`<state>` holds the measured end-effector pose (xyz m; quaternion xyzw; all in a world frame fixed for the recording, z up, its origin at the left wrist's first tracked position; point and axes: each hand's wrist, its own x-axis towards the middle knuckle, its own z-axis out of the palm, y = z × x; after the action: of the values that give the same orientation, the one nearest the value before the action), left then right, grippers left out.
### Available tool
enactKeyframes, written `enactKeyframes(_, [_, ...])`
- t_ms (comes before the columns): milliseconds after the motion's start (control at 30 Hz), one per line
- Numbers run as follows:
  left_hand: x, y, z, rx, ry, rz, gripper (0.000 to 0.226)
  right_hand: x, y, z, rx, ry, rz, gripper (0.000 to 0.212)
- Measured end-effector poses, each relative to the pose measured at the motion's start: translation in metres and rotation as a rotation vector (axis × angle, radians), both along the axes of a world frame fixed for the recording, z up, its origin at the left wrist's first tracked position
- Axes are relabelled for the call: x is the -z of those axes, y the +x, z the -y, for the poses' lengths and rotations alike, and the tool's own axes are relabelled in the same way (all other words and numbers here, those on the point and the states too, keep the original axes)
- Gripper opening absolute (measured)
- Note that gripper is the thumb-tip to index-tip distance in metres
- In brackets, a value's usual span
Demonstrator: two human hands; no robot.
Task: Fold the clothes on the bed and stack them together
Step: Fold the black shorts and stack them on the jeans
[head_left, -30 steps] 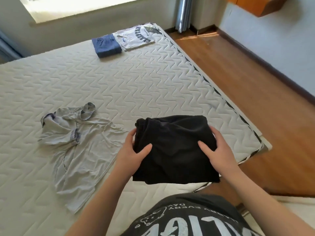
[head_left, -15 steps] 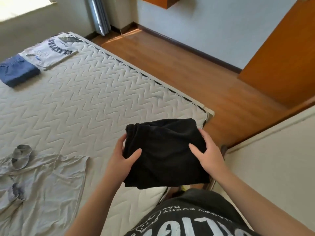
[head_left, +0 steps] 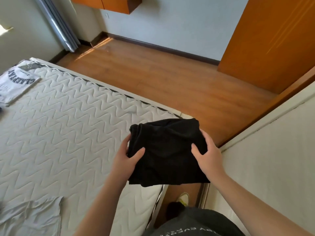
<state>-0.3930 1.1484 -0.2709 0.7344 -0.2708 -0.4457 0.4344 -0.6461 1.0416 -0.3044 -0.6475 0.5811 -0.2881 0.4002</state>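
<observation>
Black folded garment [head_left: 167, 150] is held up in the air over the near corner of the bed [head_left: 71, 126], between both hands. The left hand [head_left: 127, 159] grips its left edge with the thumb on top and the fingers curled under, and the right hand [head_left: 207, 155] clamps the right edge in the same way. A white folded shirt with dark letters [head_left: 16, 84] lies at the far corner of the mattress, and a grey unfolded garment [head_left: 30, 217] lies at the near left.
</observation>
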Motion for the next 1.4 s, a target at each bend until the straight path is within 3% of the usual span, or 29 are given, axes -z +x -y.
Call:
enactKeyframes(333, [-0.008, -0.030, 0.105, 0.124, 0.056, 0.076, 0.053, 0.026, -0.027, 0.064, 0.143, 0.066, 0.068, 0.054])
enactKeyframes(633, [0.025, -0.038, 0.214, 0.196, 0.051, -0.002, 0.052, 0.033, -0.041, 0.147, 0.223, 0.051, 0.018, 0.054])
enactKeyframes(1167, [0.051, -0.005, 0.410, 0.229, 0.040, -0.145, 0.057, 0.017, -0.032, 0.341, 0.177, 0.167, 0.030, 0.053])
enactKeyframes(1400, [0.046, 0.002, 0.473, 0.090, -0.001, -0.119, 0.061, 0.011, -0.014, 0.441, 0.047, 0.097, -0.002, 0.054])
